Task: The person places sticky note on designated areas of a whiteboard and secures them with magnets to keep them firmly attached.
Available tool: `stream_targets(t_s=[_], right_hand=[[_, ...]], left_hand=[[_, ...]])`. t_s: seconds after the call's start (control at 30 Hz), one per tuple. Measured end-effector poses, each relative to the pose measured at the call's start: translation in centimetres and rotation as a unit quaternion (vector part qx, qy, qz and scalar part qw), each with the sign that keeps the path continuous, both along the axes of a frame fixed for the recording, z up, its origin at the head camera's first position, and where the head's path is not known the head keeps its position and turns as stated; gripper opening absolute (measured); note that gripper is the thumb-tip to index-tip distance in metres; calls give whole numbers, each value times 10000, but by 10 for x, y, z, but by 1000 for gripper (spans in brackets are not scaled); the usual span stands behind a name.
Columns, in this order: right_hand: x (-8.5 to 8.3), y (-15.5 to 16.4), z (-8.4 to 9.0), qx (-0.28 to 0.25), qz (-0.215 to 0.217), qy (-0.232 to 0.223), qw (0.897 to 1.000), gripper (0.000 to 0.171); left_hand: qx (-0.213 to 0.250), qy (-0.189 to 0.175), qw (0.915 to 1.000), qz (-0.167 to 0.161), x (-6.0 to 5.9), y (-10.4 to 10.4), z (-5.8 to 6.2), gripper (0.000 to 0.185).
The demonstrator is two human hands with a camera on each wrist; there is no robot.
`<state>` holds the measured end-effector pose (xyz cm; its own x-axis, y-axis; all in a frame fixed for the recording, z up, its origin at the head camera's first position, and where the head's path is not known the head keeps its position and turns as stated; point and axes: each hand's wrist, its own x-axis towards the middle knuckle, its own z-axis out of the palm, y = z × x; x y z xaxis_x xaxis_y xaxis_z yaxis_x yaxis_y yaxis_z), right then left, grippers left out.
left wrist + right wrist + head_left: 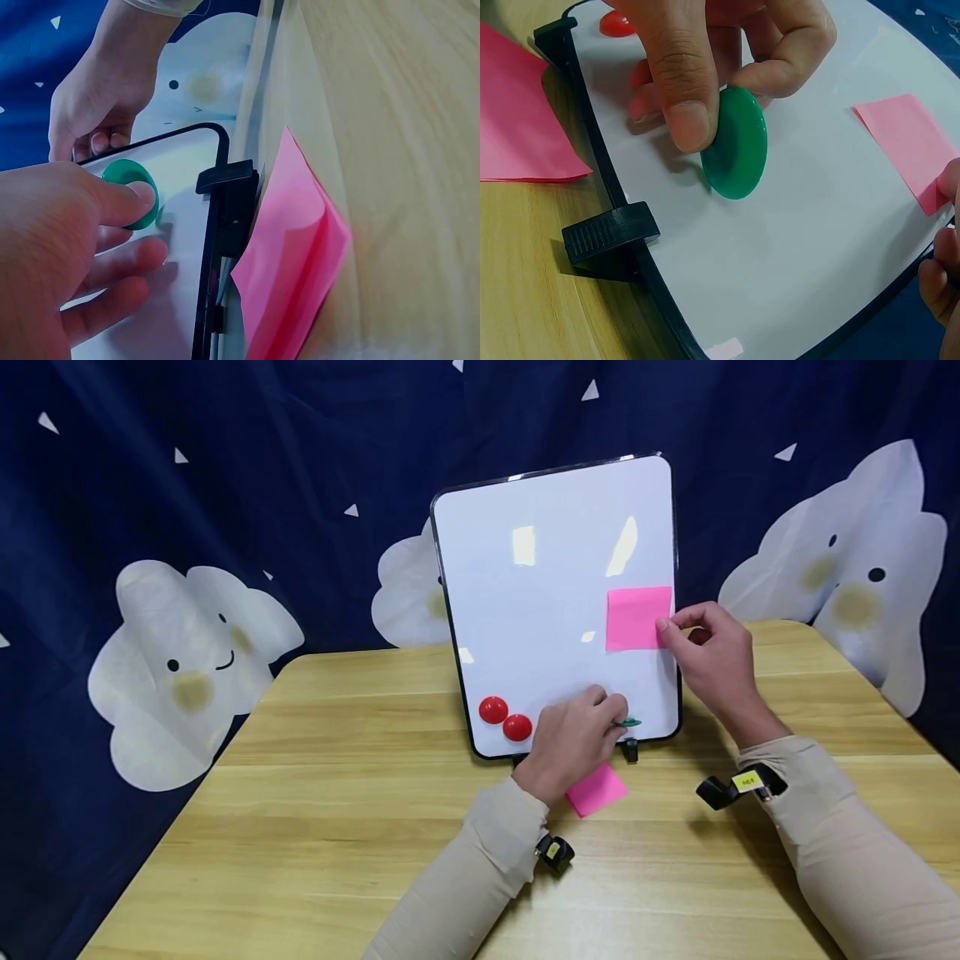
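A small whiteboard (540, 610) stands upright on the wooden table. My left hand (577, 735) pinches a round green magnet (628, 722) (132, 193) (736, 144) between thumb and fingers at the board's lower right. My right hand (708, 656) holds the right edge of a pink sticky note (637, 618) (911, 146) against the board (795, 225), fingertips at the board's rim. Two red magnets (505, 718) sit at the board's lower left. Another pink sticky note (596, 789) (292, 255) lies on the table in front of the board's foot.
The board rests on black clip feet (611, 236) (229, 195). Behind the light wooden table (337, 827) hangs a dark blue curtain with white cloud figures (187, 668). Small cameras are strapped to both wrists (738, 785).
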<state>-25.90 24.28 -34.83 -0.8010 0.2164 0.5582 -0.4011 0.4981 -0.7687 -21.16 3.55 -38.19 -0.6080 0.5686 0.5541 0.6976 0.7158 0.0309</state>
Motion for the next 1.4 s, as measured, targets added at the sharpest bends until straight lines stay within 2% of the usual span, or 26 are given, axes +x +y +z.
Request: stream_targets(t_s=[0.23, 0.43, 0.67, 0.93, 1.03, 1.2, 1.4], right_hand=[[1, 1, -2, -39, 8, 52, 10000, 22], [1, 3, -1, -14, -40, 88, 10000, 22], [2, 4, 1, -14, -15, 111, 9999, 22], [0, 4, 2, 86, -22, 32, 10000, 25], [-1, 3, 0, 98, -19, -25, 9999, 26], [1, 1, -1, 147, -74, -45, 9999, 27], [1, 2, -2, 124, -24, -29, 9999, 26]], left_hand=[[-52, -92, 9999, -24, 1, 0, 0, 7], [37, -310, 9995, 55, -1, 1, 2, 8], [702, -992, 9924, 166, -2, 3, 9, 13], [1269, -1283, 9828, 393, -6, 1, 15, 13], [1679, -1698, 9701, 425, -7, 1, 17, 13], [2583, -2395, 9353, 341, -8, 3, 23, 10], [3099, -2895, 9055, 140, -7, 8, 29, 7]])
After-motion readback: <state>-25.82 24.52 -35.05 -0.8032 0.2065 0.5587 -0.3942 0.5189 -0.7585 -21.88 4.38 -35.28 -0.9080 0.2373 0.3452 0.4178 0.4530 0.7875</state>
